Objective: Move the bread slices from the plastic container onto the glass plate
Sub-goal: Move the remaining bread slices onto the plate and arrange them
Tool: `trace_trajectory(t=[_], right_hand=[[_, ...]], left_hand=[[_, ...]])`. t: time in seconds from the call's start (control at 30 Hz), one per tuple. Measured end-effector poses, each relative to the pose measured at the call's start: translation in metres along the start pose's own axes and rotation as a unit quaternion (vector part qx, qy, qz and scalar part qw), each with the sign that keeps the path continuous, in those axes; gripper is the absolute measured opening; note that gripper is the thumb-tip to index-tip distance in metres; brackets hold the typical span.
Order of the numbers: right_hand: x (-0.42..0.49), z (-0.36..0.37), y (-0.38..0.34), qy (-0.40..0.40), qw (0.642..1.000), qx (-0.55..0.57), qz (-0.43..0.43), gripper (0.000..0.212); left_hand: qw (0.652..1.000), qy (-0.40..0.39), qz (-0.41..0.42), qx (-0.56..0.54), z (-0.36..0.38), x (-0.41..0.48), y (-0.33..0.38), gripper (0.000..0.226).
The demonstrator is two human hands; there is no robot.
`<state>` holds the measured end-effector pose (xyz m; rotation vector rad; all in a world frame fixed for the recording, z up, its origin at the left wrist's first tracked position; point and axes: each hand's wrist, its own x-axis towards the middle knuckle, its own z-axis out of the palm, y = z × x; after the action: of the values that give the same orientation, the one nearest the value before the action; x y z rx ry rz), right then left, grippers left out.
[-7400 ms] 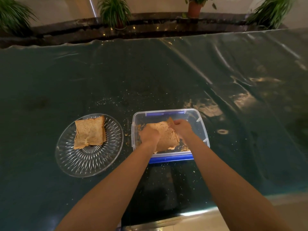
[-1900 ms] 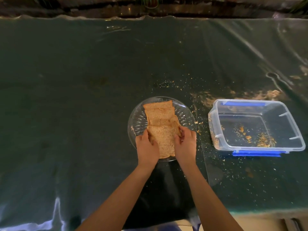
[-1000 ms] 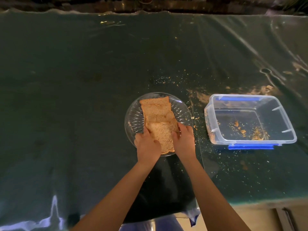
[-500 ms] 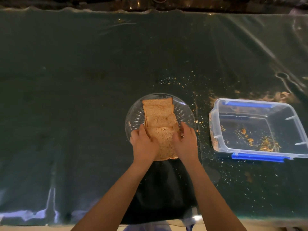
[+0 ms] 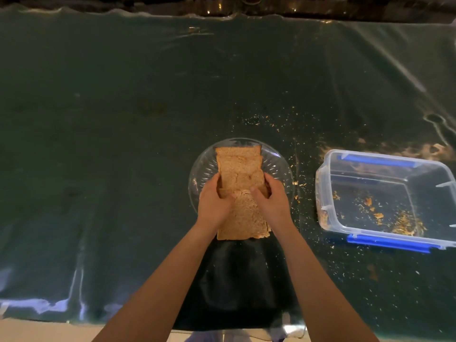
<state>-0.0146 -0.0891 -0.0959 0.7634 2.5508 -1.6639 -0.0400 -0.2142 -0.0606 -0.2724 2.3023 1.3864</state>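
Observation:
Several brown bread slices lie overlapped in a row on the glass plate, stepping toward me. The nearest slice hangs over the plate's near rim. My left hand grips the left edge of the slices and my right hand grips the right edge, fingers curled around them. The clear plastic container with blue clips stands to the right of the plate and holds only crumbs.
Crumbs are scattered on the dark table covered with clear plastic sheeting. A black cloth lies under my forearms near the table's front edge. The sheet's far edge runs along the top of the view.
Both hands slid a little farther up along the sides of the slices on the plate. Much earlier, the hands lifted a slice from the container, which stood beside the plate.

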Motion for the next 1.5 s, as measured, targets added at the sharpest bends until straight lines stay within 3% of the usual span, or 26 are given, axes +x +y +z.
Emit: trace_trajectory(t=[0.27,0.73,1.1,1.3,1.5], right_hand=[[-0.007,0.003,-0.001,0.029,0.999,-0.001,-0.026,0.044],[0.001,0.01,-0.001,0.049,0.998,-0.034,-0.02,0.042],[0.006,0.008,0.002,0.043,0.997,-0.065,-0.012,0.057],[-0.014,0.004,0.008,0.043,0.996,-0.08,-0.015,0.058],[-0.024,0.004,0.004,0.047,0.995,-0.085,0.001,0.056]], left_hand=[[0.999,0.036,0.02,-0.002,0.004,-0.003,-0.009,0.06],[0.999,0.028,0.014,0.029,0.004,0.008,-0.008,0.061],[0.996,0.042,0.047,0.056,0.003,0.013,-0.006,0.06],[0.996,0.063,0.027,0.053,0.007,-0.001,-0.025,0.051],[0.996,0.058,0.011,0.065,0.012,-0.009,-0.023,0.057]])
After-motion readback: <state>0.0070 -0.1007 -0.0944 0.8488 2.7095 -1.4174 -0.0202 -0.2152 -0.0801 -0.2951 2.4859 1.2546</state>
